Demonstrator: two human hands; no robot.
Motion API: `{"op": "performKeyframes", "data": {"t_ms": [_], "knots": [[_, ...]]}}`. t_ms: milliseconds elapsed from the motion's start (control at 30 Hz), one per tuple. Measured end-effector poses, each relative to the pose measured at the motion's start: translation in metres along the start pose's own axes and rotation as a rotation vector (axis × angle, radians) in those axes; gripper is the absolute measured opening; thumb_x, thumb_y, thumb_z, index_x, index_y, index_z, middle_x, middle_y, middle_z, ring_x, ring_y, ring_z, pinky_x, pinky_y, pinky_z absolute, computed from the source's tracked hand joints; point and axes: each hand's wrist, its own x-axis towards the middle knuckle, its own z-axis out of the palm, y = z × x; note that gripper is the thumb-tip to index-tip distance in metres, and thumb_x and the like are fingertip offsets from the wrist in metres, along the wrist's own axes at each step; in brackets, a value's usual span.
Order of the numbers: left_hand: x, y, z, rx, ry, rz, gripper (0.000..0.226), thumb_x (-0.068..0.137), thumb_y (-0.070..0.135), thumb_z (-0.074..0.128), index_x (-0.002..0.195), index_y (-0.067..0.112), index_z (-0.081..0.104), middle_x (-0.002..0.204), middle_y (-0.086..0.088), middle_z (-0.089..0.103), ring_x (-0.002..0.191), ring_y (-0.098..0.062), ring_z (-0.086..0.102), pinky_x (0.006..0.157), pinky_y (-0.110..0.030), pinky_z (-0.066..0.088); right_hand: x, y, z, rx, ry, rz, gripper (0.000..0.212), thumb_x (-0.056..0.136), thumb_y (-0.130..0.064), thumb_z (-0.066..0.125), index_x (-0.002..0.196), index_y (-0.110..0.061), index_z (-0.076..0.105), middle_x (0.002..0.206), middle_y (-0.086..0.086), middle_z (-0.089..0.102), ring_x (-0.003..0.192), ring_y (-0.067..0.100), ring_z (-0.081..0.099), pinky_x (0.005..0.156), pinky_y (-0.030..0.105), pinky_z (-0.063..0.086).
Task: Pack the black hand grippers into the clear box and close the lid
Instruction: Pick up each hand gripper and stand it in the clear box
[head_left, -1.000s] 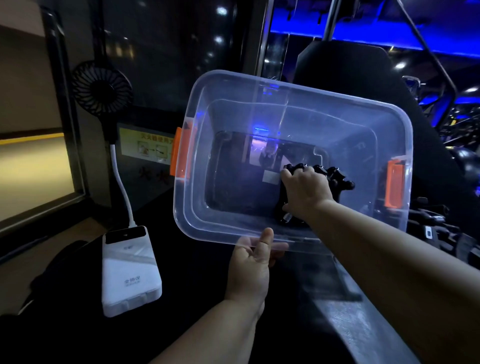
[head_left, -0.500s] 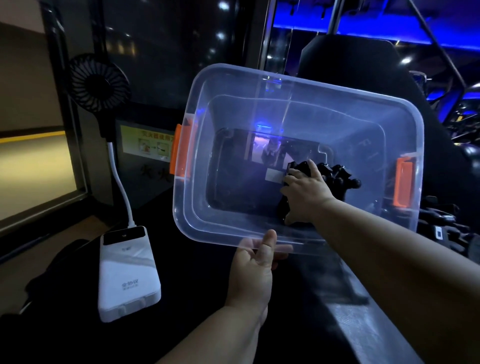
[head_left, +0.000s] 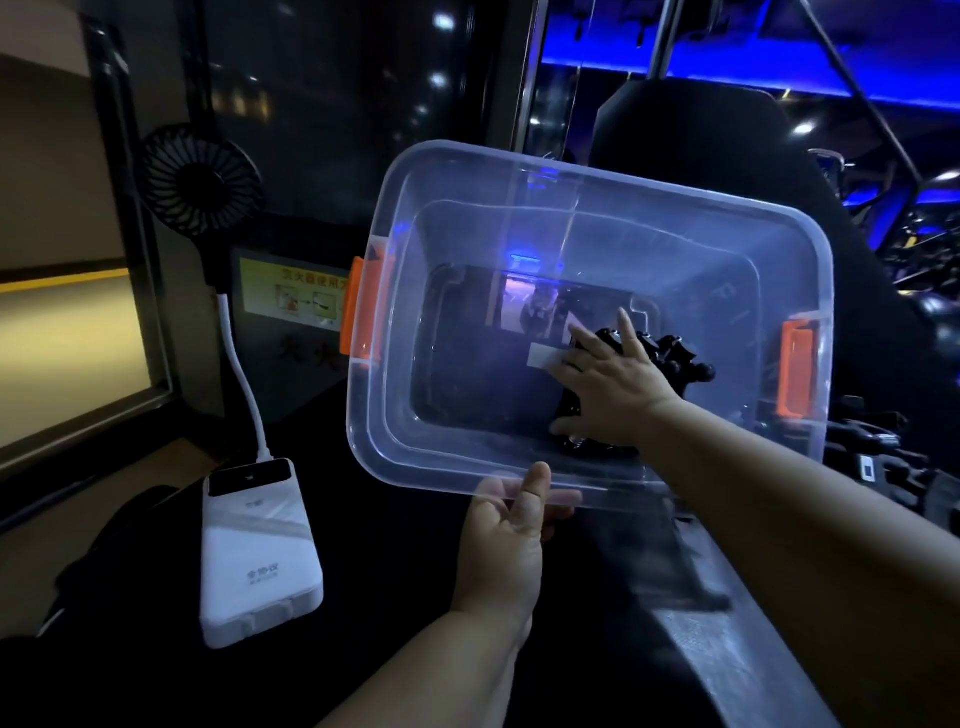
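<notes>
A white power bank (head_left: 260, 551) lies flat on the black surface (head_left: 389, 597) at the left, and a white flexible neck (head_left: 244, 384) rises from its far end to a small black fan (head_left: 200, 193). A yellow instruction label (head_left: 293, 293) is fixed to the dark panel just right of the neck. A black padded backrest (head_left: 701, 140) stands at the upper right beneath a blue light strip (head_left: 779, 78), and a grey metal ledge (head_left: 753, 670) runs along the lower right.

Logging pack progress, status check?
Left hand grips clear box by near rim, box tilted. Right hand inside, fingers spread on black hand grippers. No lid on.
</notes>
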Motion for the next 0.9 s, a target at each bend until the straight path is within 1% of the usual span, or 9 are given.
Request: {"op": "performKeyframes", "data": {"t_ms": [100, 200, 333, 433, 500, 600, 700, 800, 900], "knots": [[0.000, 0.001, -0.001, 0.009, 0.001, -0.002, 0.028, 0.092, 0.034, 0.052, 0.096, 0.006, 0.053, 0.082, -0.004, 0.075, 0.075, -0.008, 0.067, 0.071, -0.025, 0.044, -0.012, 0.013, -0.006, 0.174, 0.084, 0.112, 0.076, 0.085, -0.074, 0.032, 0.148, -0.031, 0.027, 0.155, -0.010, 0.027, 0.148, 0.015, -0.005, 0.114, 0.058, -0.011], [0.000, 0.002, 0.000, 0.038, 0.007, 0.013, 0.030, 0.093, 0.034, 0.051, 0.098, 0.005, 0.053, 0.082, -0.003, 0.075, 0.078, -0.009, 0.068, 0.073, -0.026, 0.044, -0.037, 0.024, -0.002, 0.277, 0.149, 0.179, 0.069, 0.088, -0.068, 0.036, 0.146, -0.030, 0.032, 0.154, -0.009, 0.031, 0.148, 0.015, 0.001, 0.119, 0.047, -0.002], [0.000, 0.001, 0.000, 0.043, 0.011, 0.017, 0.028, 0.093, 0.035, 0.051, 0.098, 0.008, 0.053, 0.082, -0.002, 0.075, 0.076, -0.009, 0.068, 0.072, -0.025, 0.046, -0.080, 0.035, 0.007, 0.432, 0.397, 0.262, 0.062, 0.086, -0.061, 0.045, 0.132, -0.021, 0.054, 0.137, 0.001, 0.054, 0.143, 0.023, 0.028, 0.115, 0.042, 0.022], [0.001, 0.001, 0.000, 0.029, 0.012, 0.023, 0.027, 0.093, 0.034, 0.051, 0.098, 0.008, 0.051, 0.079, -0.003, 0.075, 0.070, -0.006, 0.068, 0.070, -0.025, 0.046, -0.114, 0.044, 0.011, 0.463, 0.562, 0.337, 0.053, 0.088, -0.053, 0.044, 0.117, -0.013, 0.064, 0.114, 0.009, 0.064, 0.124, 0.031, 0.049, 0.101, 0.038, 0.038], [0.000, 0.000, 0.001, 0.027, 0.012, 0.033, 0.023, 0.093, 0.034, 0.051, 0.095, 0.011, 0.051, 0.077, -0.001, 0.075, 0.068, -0.005, 0.068, 0.069, -0.026, 0.046, -0.137, 0.049, 0.013, 0.508, 0.680, 0.397, 0.046, 0.090, -0.045, 0.044, 0.110, -0.009, 0.066, 0.105, 0.011, 0.064, 0.109, 0.034, 0.055, 0.095, 0.035, 0.038], [0.000, -0.002, 0.001, 0.034, 0.019, 0.050, 0.020, 0.094, 0.034, 0.051, 0.090, 0.014, 0.051, 0.076, -0.001, 0.075, 0.070, -0.007, 0.067, 0.069, -0.026, 0.045, -0.168, 0.049, 0.019, 0.577, 0.806, 0.498, 0.037, 0.092, -0.036, 0.047, 0.107, -0.007, 0.065, 0.102, 0.012, 0.063, 0.100, 0.033, 0.054, 0.092, 0.035, 0.036], [0.001, -0.004, 0.001, 0.046, 0.028, 0.065, 0.020, 0.094, 0.035, 0.051, 0.088, 0.015, 0.052, 0.076, -0.001, 0.074, 0.073, -0.010, 0.066, 0.068, -0.026, 0.045, -0.191, 0.045, 0.036, 0.698, 0.789, 0.639, 0.041, 0.091, -0.039, 0.042, 0.106, -0.007, 0.062, 0.102, 0.012, 0.062, 0.099, 0.030, 0.051, 0.089, 0.033, 0.034], [0.001, -0.004, 0.001, 0.055, 0.032, 0.069, 0.022, 0.094, 0.035, 0.050, 0.089, 0.014, 0.053, 0.078, -0.001, 0.074, 0.074, -0.011, 0.065, 0.069, -0.026, 0.045, -0.206, 0.044, 0.058, 0.816, 0.591, 0.768, 0.048, 0.090, -0.047, 0.033, 0.108, -0.012, 0.061, 0.105, 0.009, 0.062, 0.103, 0.029, 0.050, 0.091, 0.035, 0.034], [0.000, -0.004, 0.001, 0.053, 0.046, 0.078, 0.020, 0.095, 0.034, 0.050, 0.088, 0.015, 0.054, 0.075, 0.001, 0.074, 0.073, -0.012, 0.064, 0.068, -0.026, 0.045, -0.213, 0.045, 0.072, 0.915, 0.372, 0.840, 0.036, 0.097, -0.039, 0.038, 0.111, -0.016, 0.062, 0.109, 0.010, 0.062, 0.110, 0.030, 0.050, 0.096, 0.038, 0.035]]}}
